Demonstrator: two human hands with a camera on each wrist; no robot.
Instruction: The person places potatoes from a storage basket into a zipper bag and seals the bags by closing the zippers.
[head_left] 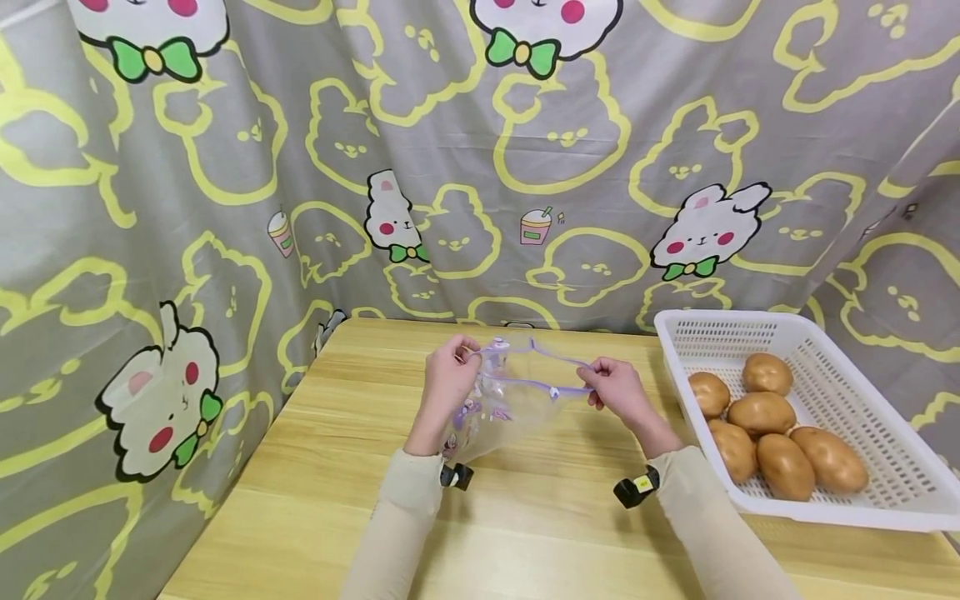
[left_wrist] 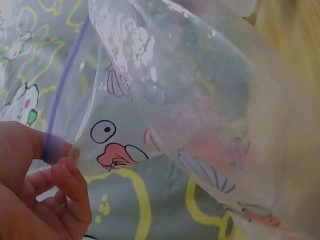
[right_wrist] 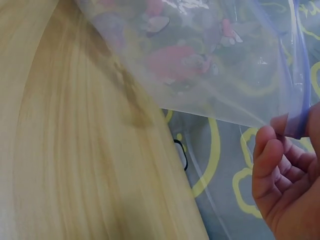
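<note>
A clear plastic zip bag with a purple rim and cartoon prints hangs above the wooden table, its mouth pulled open. My left hand pinches the rim at the bag's left end; the left wrist view shows the purple strip between thumb and fingers, with the bag filling the frame. At the right end my right hand pinches the rim too. In the right wrist view those fingers hold the purple edge of the bag above the table.
A white slotted basket stands at the table's right side and holds several brown potatoes. A grey curtain with yellow and white rabbit prints closes in the back and both sides.
</note>
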